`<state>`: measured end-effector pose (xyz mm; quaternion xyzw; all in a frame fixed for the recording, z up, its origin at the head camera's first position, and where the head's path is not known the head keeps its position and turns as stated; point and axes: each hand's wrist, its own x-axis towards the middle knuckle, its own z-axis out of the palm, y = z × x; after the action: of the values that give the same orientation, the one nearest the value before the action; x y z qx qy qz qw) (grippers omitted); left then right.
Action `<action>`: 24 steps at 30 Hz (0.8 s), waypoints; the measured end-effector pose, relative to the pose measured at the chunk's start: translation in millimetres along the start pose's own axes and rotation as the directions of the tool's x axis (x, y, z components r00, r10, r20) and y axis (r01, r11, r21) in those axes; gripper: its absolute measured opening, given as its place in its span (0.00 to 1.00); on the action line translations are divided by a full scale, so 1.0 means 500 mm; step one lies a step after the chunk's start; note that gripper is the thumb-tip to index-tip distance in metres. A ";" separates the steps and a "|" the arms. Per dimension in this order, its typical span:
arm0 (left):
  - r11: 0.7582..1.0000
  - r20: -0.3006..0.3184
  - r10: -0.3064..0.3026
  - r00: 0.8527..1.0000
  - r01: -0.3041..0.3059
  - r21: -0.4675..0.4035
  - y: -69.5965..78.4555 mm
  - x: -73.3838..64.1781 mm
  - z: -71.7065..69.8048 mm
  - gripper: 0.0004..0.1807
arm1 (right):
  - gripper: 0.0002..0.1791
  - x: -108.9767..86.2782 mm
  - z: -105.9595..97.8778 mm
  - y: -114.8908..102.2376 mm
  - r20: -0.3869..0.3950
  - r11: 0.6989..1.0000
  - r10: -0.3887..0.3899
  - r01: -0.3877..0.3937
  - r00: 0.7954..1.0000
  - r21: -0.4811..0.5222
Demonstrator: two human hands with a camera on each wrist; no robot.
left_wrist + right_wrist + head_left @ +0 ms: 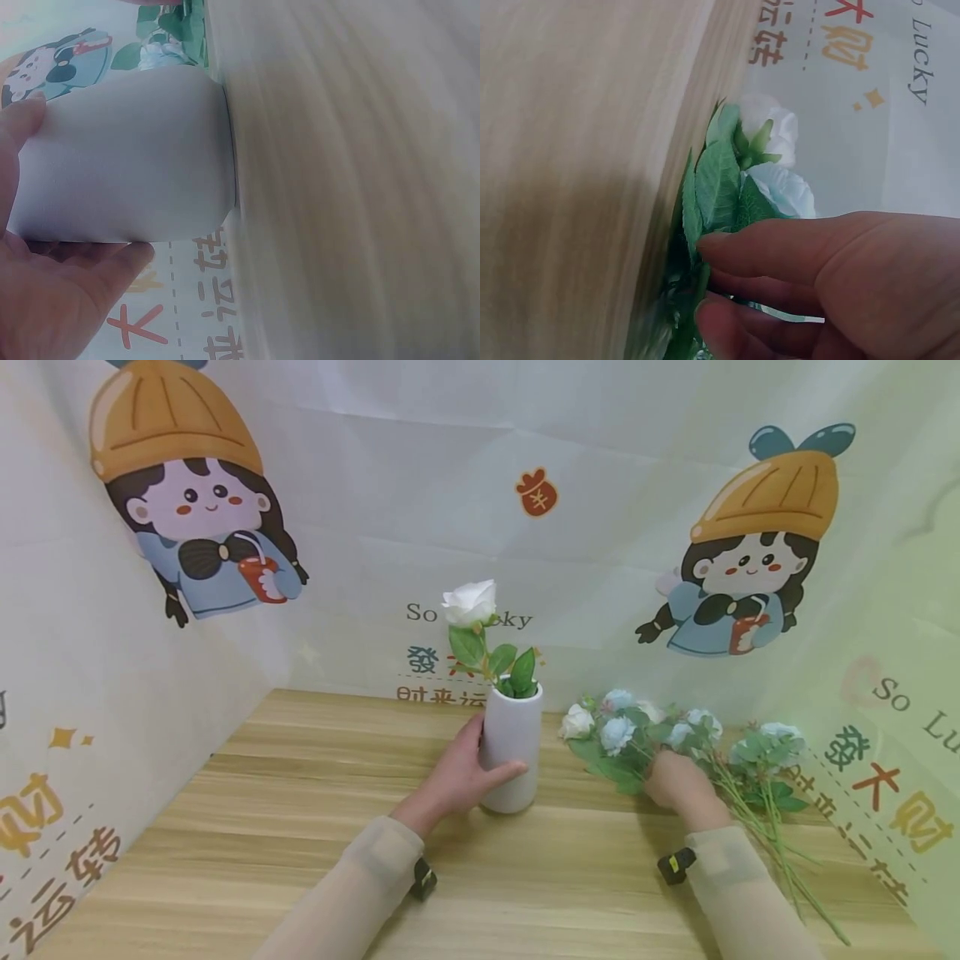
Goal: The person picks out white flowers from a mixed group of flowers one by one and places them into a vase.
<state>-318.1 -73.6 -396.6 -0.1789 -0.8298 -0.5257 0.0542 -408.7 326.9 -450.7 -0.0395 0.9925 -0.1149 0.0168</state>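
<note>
A white cylindrical vase (512, 752) stands upright on the wooden table, holding one white rose (471, 603) with green leaves. My left hand (461, 768) grips its left side, thumb across the front and fingers behind; the left wrist view shows the vase wall (127, 157) close up. To the right lies a bunch of artificial flowers, among them a white rose (577, 722) and light blue flowers (617, 735). My right hand (682, 783) is in among them. In the right wrist view its thumb and curled fingers (761, 259) close around a green flower stem, beside leaves (718, 184).
Long green stems (780, 843) stretch toward the front right of the wooden table (300, 827). More pale blue flowers (776, 739) lie at the right. A printed cloth backdrop (360, 510) with cartoon figures rises behind the table and along both sides.
</note>
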 end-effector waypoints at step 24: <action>1.000 -0.004 -0.011 1.000 0.011 0.009 -0.002 0.001 0.001 0.53 | 0.21 -0.118 -0.088 -0.119 0.053 0.992 -0.074 0.068 0.996 0.105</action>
<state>-318.8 -73.5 -397.4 -0.1732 -0.8332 -0.5224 0.0537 -347.1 283.8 -392.8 -0.0770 0.9823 -0.1652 0.0431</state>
